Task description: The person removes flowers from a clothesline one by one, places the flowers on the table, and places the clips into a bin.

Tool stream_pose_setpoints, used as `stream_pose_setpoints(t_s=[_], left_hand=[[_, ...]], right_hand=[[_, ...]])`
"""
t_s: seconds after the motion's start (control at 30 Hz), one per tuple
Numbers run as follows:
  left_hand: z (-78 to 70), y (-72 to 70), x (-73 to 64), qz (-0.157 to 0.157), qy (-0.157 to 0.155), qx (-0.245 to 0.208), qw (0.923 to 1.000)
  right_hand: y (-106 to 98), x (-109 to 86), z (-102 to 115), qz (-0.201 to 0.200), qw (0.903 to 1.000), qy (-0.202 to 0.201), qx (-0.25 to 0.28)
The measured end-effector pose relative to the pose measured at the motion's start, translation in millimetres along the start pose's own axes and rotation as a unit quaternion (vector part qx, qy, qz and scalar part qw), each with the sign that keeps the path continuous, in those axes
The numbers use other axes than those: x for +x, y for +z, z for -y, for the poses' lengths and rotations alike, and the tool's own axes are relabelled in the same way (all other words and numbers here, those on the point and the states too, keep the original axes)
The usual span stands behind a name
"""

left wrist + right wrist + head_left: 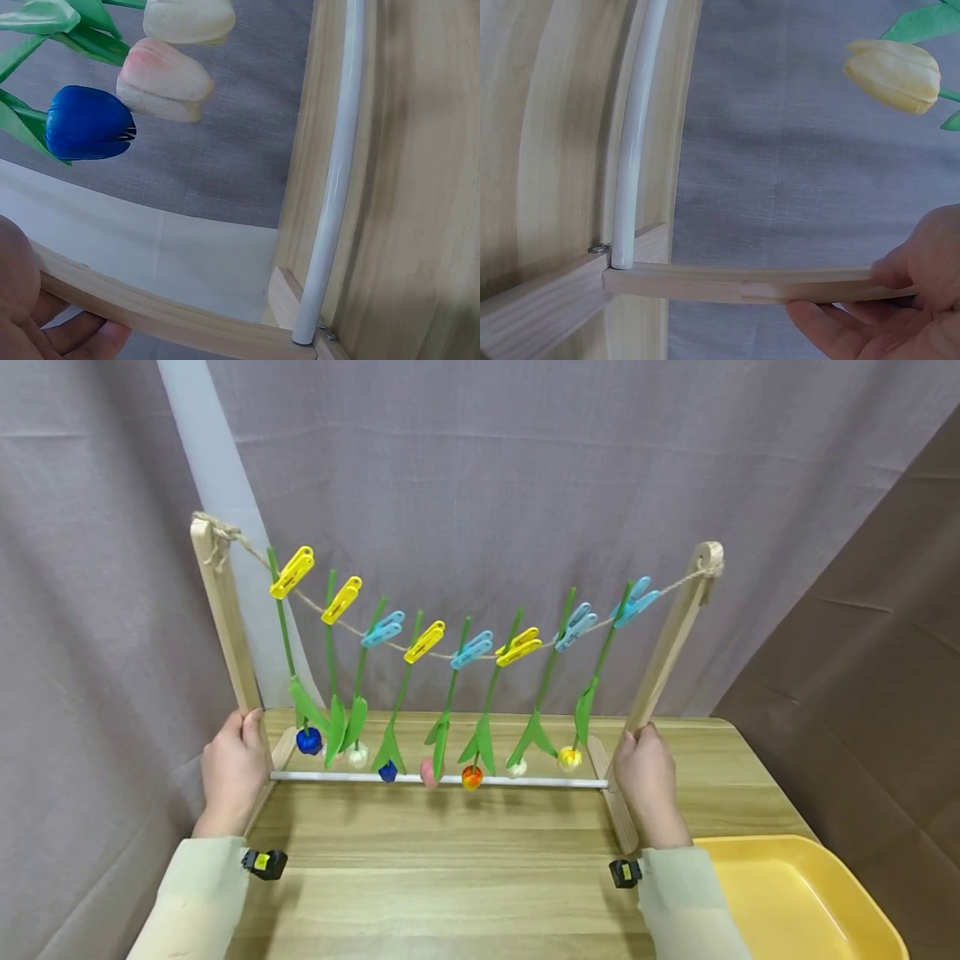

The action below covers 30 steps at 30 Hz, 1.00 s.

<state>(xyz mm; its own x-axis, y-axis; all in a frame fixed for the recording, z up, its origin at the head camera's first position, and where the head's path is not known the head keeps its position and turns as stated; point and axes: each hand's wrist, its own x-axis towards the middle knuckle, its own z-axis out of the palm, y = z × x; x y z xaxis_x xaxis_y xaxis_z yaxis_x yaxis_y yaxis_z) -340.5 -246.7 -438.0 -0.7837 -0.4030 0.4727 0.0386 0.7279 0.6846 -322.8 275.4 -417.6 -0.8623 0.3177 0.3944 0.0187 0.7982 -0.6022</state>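
Note:
A wooden rack stands on the table, with a left post point(225, 610), a right post point(670, 647) and a white crossbar point(495, 781) low between them. My left hand point(235, 766) grips the left post near its lower part; my right hand point(647, 777) grips the right post at a similar height. From post to post sags a twine line point(442, 656). Yellow clothespins point(425, 642) and blue clothespins point(472, 649) hold artificial tulips upside down on it, among them a blue tulip point(88, 124), a pale pink tulip point(165, 80) and a yellow tulip point(894, 75).
At the table's right front corner sits a yellow tray point(795, 893). Grey curtains point(525, 485) hang close behind the wooden table point(442, 877) and at its left, a brown one point(862, 652) at its right. The rack's wooden feet point(618, 814) run front to back.

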Motion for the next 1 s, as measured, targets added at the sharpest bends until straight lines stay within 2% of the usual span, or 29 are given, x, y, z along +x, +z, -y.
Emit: stream_pose_setpoints(t_s=[0.23,0.47,0.8,1.0], left_hand=[[-1.9,0.5,0.1,0.002,-0.001,0.001,1.0],[-0.8,-1.7,-1.3,-0.003,0.009,0.0,1.0],[-1.0,-8.0,-2.3,0.019,-0.002,-0.022,0.9996],[-1.7,-7.5,-1.7,0.031,-0.005,-0.025,0.9992]], right_hand=[[-2.2,0.4,-1.0,0.006,0.9999,0.016,0.002],[-2.3,-1.0,-2.4,-0.001,1.0,0.001,-0.003],[-2.7,-3.0,-2.5,0.033,0.9994,0.006,0.013],[-2.4,-2.2,-4.4,0.039,0.9987,0.001,0.032]])
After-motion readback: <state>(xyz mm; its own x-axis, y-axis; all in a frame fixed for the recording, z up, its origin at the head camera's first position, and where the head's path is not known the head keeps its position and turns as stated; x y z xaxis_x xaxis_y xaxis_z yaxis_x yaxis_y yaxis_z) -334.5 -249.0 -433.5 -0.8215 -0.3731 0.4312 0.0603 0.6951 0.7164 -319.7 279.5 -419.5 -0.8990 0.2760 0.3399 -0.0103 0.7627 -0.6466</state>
